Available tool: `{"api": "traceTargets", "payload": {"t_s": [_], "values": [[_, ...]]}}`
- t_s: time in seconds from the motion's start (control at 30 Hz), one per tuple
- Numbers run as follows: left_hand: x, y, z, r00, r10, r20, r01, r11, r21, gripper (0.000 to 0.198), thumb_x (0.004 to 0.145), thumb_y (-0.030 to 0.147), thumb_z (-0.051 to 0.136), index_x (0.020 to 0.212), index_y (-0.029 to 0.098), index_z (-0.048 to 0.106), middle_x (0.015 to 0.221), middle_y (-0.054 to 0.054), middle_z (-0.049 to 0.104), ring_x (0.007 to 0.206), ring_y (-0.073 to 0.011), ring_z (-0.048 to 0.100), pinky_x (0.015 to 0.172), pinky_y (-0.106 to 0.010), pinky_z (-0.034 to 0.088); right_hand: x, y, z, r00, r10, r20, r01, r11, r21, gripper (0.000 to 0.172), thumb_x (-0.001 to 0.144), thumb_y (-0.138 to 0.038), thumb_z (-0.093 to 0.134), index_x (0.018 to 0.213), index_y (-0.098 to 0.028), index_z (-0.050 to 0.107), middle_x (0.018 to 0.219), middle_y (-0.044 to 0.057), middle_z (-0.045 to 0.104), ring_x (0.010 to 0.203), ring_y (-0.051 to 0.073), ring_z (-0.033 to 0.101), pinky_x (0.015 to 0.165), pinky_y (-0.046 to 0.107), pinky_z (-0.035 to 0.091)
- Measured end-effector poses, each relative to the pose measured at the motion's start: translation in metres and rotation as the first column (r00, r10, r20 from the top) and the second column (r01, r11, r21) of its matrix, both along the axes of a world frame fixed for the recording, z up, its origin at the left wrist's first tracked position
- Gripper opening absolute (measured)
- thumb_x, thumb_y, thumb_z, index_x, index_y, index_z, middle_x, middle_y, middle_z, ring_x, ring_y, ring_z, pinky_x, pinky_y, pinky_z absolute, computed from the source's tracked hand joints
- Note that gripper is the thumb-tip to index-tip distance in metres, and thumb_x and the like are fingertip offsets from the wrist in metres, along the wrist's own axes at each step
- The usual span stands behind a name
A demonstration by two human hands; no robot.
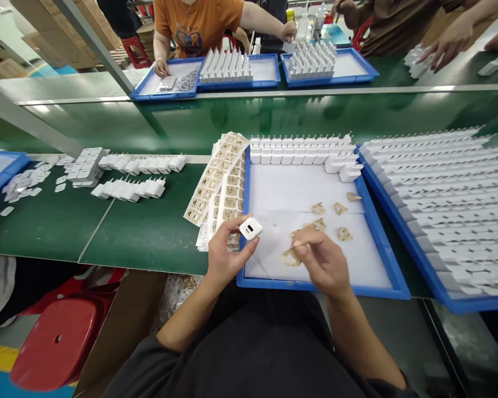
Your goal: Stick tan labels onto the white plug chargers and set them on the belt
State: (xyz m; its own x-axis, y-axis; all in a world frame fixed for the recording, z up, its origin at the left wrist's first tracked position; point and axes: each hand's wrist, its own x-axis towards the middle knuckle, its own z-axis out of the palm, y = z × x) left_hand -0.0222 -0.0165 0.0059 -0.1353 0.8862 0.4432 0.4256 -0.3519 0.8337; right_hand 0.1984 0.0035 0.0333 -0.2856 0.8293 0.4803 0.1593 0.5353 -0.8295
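My left hand [226, 251] holds a small white charger [250, 228] by its sides, port end up, over the near-left corner of a blue tray [382, 243]. My right hand [323, 262] pinches a tan sticker [292, 255] just above the tray's white floor, a little right of the charger. Several loose tan stickers [340, 209] lie on the tray. Rows of white chargers [302, 150] stand along its far edge. Sheets of tan stickers [218, 185] lie fanned out left of the tray.
A second blue tray [452, 298] full of white chargers sits at right. More chargers [128, 188] and small white bits [22, 185] lie on the green belt at left. Across the belt, other people work at blue trays [269, 83]. A red stool [53, 342] stands below left.
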Motion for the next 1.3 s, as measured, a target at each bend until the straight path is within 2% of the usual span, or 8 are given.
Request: {"api": "traceTargets", "payload": {"t_s": [0.1, 0.2, 0.37, 0.5, 0.87, 1.03, 1.2, 1.3], "values": [[-0.014, 0.003, 0.0, 0.995, 0.055, 0.082, -0.055, 0.998, -0.013, 0.043, 0.085, 0.021, 0.072, 0.124, 0.021, 0.057, 0.12, -0.011, 0.069, 0.11, -0.0225, 0.071, 0.089, -0.033, 0.061, 0.027, 0.012, -0.013, 0.934, -0.069, 0.35, 0.117, 0.986, -0.119, 0.014, 0.099, -0.033, 0.058, 0.099, -0.025, 0.07, 0.09, 0.005, 0.072, 0.085, 0.022, 0.068, 0.076, 0.037, 0.055], [-0.047, 0.01, 0.004, 0.976, 0.217, 0.001, -0.217, 0.976, -0.027, 0.041, 0.084, 0.025, 0.071, 0.123, 0.021, 0.059, 0.118, -0.01, 0.067, 0.106, -0.0215, 0.069, 0.086, -0.032, 0.06, 0.048, 0.025, -0.029, 0.786, -0.242, 0.569, 0.295, 0.955, -0.001, 0.03, 0.097, -0.046, 0.055, 0.103, -0.025, 0.077, 0.109, 0.009, 0.073, 0.099, 0.028, 0.07, 0.08, 0.041, 0.058], [-0.138, 0.042, 0.004, 0.807, 0.481, -0.343, -0.534, 0.842, -0.074, 0.041, 0.083, 0.039, 0.074, 0.119, 0.021, 0.065, 0.116, -0.01, 0.068, 0.105, -0.0267, 0.064, 0.085, -0.037, 0.056, 0.058, 0.031, -0.043, 0.793, -0.332, 0.51, 0.367, 0.93, 0.035, 0.034, 0.096, -0.05, 0.056, 0.107, -0.025, 0.076, 0.113, 0.01, 0.071, 0.091, 0.024, 0.07, 0.064, 0.034, 0.06], [-0.195, 0.078, -0.011, 0.628, 0.414, -0.659, -0.61, 0.788, -0.087, 0.034, 0.086, 0.03, 0.07, 0.117, 0.018, 0.063, 0.116, -0.013, 0.07, 0.121, -0.0325, 0.055, 0.105, -0.048, 0.044, 0.055, 0.031, -0.04, 0.797, -0.299, 0.525, 0.329, 0.944, 0.038, 0.033, 0.097, -0.049, 0.056, 0.107, -0.024, 0.076, 0.116, 0.011, 0.071, 0.093, 0.025, 0.072, 0.062, 0.033, 0.061], [-0.227, 0.091, -0.032, 0.496, 0.412, -0.764, -0.705, 0.704, -0.079, 0.044, 0.081, 0.041, 0.072, 0.115, 0.017, 0.057, 0.148, -0.021, 0.044, 0.135, -0.0415, 0.037, 0.11, -0.055, 0.033, 0.053, 0.034, -0.033, 0.776, -0.299, 0.555, 0.325, 0.944, 0.055, 0.033, 0.098, -0.048, 0.054, 0.105, -0.024, 0.076, 0.114, 0.011, 0.072, 0.091, 0.024, 0.073, 0.064, 0.033, 0.063], [-0.205, 0.082, -0.024, 0.612, 0.386, -0.69, -0.587, 0.807, -0.069, 0.039, 0.09, 0.047, 0.063, 0.119, 0.02, 0.065, 0.148, -0.016, 0.049, 0.136, -0.0399, 0.037, 0.111, -0.055, 0.034, 0.05, 0.038, -0.031, 0.775, -0.28, 0.566, 0.301, 0.952, 0.058, 0.032, 0.098, -0.048, 0.054, 0.106, -0.024, 0.075, 0.113, 0.01, 0.073, 0.093, 0.024, 0.073, 0.064, 0.032, 0.062], [-0.175, 0.087, -0.014, 0.875, 0.223, -0.43, -0.389, 0.852, -0.35, 0.026, 0.086, 0.046, 0.066, 0.082, 0.022, 0.078, 0.148, -0.012, 0.053, 0.14, -0.0455, 0.031, 0.115, -0.066, 0.024, 0.043, 0.039, -0.026, 0.778, -0.252, 0.575, 0.277, 0.96, 0.046, 0.031, 0.098, -0.046, 0.054, 0.106, -0.024, 0.074, 0.115, 0.01, 0.073, 0.089, 0.024, 0.072, 0.065, 0.033, 0.062], [-0.173, 0.089, -0.007, 0.942, 0.195, -0.273, -0.3, 0.854, -0.424, 0.025, 0.074, 0.044, 0.076, 0.068, 0.02, 0.073, 0.137, -0.014, 0.061, 0.136, -0.0452, 0.038, 0.114, -0.063, 0.029, 0.041, 0.038, -0.024, 0.775, -0.242, 0.584, 0.268, 0.962, 0.043, 0.031, 0.098, -0.046, 0.054, 0.107, -0.024, 0.074, 0.116, 0.01, 0.073, 0.091, 0.024, 0.072, 0.066, 0.034, 0.061]]}}
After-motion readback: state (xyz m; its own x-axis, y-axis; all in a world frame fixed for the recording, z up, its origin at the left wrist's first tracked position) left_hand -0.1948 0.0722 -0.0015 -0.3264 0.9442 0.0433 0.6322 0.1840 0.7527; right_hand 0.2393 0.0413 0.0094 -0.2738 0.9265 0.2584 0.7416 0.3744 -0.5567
